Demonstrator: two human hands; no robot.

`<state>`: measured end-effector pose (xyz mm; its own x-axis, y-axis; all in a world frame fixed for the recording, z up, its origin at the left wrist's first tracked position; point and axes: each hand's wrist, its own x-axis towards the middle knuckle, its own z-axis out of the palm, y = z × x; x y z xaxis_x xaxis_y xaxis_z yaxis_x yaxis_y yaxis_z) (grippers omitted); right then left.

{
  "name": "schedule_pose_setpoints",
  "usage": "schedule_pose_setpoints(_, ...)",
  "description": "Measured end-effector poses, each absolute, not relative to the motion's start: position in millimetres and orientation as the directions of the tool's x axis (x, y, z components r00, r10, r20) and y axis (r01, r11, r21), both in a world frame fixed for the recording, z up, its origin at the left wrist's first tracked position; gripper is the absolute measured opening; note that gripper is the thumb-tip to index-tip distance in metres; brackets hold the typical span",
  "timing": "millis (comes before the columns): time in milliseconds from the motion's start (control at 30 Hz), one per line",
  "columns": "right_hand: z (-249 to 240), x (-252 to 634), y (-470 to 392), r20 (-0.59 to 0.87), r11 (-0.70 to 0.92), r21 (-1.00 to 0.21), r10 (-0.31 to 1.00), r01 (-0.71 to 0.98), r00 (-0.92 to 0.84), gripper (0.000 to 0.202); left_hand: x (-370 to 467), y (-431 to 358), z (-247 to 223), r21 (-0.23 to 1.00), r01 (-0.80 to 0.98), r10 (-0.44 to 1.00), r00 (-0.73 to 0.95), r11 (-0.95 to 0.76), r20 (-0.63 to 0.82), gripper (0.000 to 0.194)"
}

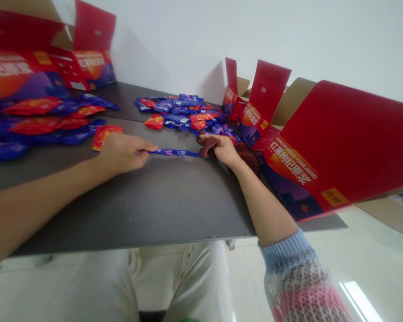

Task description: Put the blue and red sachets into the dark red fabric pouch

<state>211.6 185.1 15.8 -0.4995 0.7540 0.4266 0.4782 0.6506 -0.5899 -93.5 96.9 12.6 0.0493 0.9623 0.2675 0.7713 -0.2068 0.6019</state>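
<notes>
Between my hands, above the dark grey table [174, 201], a narrow blue sachet [174, 152] is held out almost level. My left hand [122, 153] pinches its left end, fingers closed. At its right end my right hand [223, 150] grips a brown cloth [209, 145], which covers that end of the sachet. More of the cloth bunches under the right wrist. Just behind my left hand lies an orange-red sachet [106, 134]. A heap of blue and red sachets [184, 112] sits beyond my hands, near the wall.
At the left, blurred rows of blue and red sachets [47, 120] lie before a large red carton [20, 71] and a smaller open carton [90, 67]. Along the right side stand several open red cartons [322, 147], flaps raised. The table's front edge [137, 246] is above my knees.
</notes>
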Motion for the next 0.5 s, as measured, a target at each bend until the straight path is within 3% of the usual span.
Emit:
schedule_pose_setpoints(100,22.1,195.8,174.8,0.508,0.66,-0.65,0.747,0.378,-0.429,0.057,-87.6,94.5,13.5,0.452,0.845,0.936,0.145,-0.285,0.32,0.027)
schedule_pose_setpoints(167,24.1,181.6,161.9,0.483,0.734,-0.572,0.663,0.367,-0.572,0.059,-74.2,91.6,15.0,0.262,0.908,0.92,0.243,-0.327,0.306,0.03)
schedule_pose_setpoints(300,21.3,161.6,136.0,0.293,0.855,-0.338,0.493,0.393,-0.819,0.072,-42.5,81.1,20.0,-0.085,0.927,0.923,0.372,-0.365,0.101,0.032)
schedule_pose_setpoints(367,22.0,158.0,129.2,0.214,0.845,-0.263,0.522,0.466,-0.826,0.075,-32.5,73.3,22.1,-0.138,0.922,0.926,0.373,-0.362,0.061,0.032)
schedule_pose_setpoints(500,29.6,159.3,131.7,0.099,0.817,-0.158,0.572,0.554,-0.815,0.067,-23.4,56.1,22.2,-0.132,0.913,0.915,0.397,-0.386,0.068,0.03)
